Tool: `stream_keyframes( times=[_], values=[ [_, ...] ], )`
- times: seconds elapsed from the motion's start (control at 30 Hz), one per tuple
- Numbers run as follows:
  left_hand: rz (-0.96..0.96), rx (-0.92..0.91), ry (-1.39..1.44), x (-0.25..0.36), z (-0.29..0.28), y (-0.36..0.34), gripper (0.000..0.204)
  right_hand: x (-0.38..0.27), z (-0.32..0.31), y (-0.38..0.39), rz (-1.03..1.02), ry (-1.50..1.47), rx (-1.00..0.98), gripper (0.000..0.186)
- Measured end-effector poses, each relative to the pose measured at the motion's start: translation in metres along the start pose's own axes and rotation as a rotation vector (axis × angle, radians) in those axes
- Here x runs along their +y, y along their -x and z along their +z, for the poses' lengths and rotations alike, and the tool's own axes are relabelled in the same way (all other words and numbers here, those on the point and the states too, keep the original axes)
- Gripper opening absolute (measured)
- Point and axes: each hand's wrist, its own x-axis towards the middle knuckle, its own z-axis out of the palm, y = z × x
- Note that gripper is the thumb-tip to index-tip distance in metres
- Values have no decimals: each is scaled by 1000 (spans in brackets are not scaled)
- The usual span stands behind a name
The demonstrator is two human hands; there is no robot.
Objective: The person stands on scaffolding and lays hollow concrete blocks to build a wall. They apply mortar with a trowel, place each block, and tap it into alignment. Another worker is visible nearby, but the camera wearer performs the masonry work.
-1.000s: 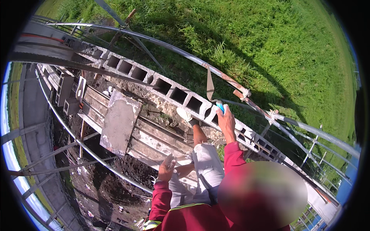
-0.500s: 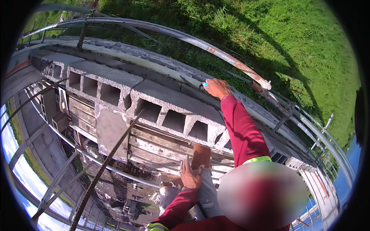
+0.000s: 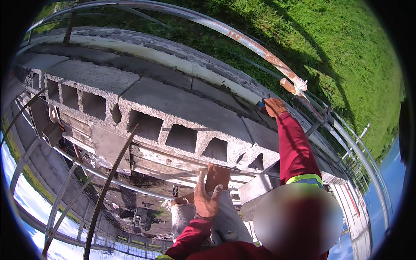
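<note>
My right hand [image 3: 274, 107] is closed on the blue handle of a trowel [image 3: 261, 104], out over the far side of a course of grey hollow concrete blocks [image 3: 182, 108]. The trowel's blade is dark and hard to make out beside a long pale strip [image 3: 173, 60] along the wall. My left hand [image 3: 207, 200] is down below the near face of the blocks, fingers apart and nothing held, by my bare leg [image 3: 219, 175]. A ribbed steel bar [image 3: 113, 169] slants from a block cavity down to the lower left.
Rusty scaffold pipes [image 3: 255, 45] run beyond the wall, with green grass [image 3: 346, 65] below. Planks [image 3: 173, 159] and a grey board [image 3: 108, 149] lie under the blocks. A loose block [image 3: 253, 188] stands right of my left hand. More scaffolding [image 3: 56, 203] is at left.
My right hand with the trowel has moved right along the wall's far side. My left hand remains low by my legs. The view has swung, and the wall now fills more of it.
</note>
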Motion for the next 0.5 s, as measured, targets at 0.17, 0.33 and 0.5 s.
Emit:
stream_keyframes(
  times=[0.17, 0.33, 0.5],
  values=[
    [9, 32, 1, -5, 2, 0, 89, 25, 18, 34, 257, 207, -167, 13],
    [11, 23, 55, -1, 1, -1, 89, -20, -10, 8, 12, 52, 133, 16],
    [-4, -10, 40, 8, 3, -3, 88, -76, -13, -80, -30, -87, 186, 23]
  ],
)
